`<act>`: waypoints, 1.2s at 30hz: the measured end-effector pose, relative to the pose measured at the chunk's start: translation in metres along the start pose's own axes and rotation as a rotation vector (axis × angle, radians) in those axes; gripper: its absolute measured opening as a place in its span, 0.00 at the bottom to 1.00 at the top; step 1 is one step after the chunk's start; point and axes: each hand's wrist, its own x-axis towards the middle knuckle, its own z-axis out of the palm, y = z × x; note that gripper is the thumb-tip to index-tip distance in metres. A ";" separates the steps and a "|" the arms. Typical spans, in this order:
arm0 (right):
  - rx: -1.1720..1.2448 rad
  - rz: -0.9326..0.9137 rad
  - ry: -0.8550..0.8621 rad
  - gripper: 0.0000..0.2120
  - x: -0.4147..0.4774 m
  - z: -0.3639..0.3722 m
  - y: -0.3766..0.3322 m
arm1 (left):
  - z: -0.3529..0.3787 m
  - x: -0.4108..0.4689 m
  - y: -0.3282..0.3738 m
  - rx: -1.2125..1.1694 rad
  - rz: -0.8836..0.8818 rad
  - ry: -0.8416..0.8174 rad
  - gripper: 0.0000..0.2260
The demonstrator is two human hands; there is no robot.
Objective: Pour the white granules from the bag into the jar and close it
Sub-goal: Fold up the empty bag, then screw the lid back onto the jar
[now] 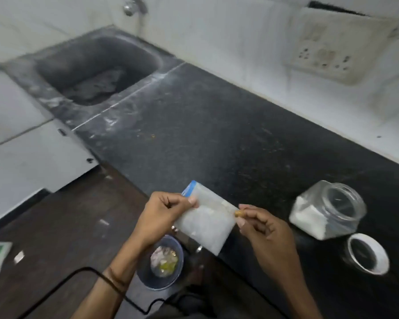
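Note:
A small clear plastic bag (207, 217) with a blue strip along its top and white granules inside hangs over the front edge of the black counter. My left hand (161, 215) pinches its upper left side. My right hand (260, 226) pinches a small orange-brown piece at the bag's right corner. To the right, a clear angular jar (327, 210) stands tilted on the counter, open, with white granules in its lower part. Its round white lid (367, 254) lies on the counter just in front of the jar, hollow side up.
A dark sink (97, 70) is set in the counter at the far left, under a tap (134, 5). A socket panel (336, 47) is on the white wall. Below the counter edge stands a blue bin (161, 261) with scraps; a black cable (78, 272) runs across the floor.

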 end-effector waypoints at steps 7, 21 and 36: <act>-0.026 0.012 -0.084 0.09 -0.044 0.014 0.013 | -0.078 -0.077 -0.078 0.176 -0.290 -0.004 0.11; 0.061 0.030 -0.080 0.09 -0.106 0.010 0.033 | -0.033 -0.020 -0.249 0.583 -0.465 0.176 0.15; -0.031 0.121 0.033 0.08 -0.111 -0.019 0.050 | -0.027 0.009 -0.262 0.552 -0.375 0.239 0.11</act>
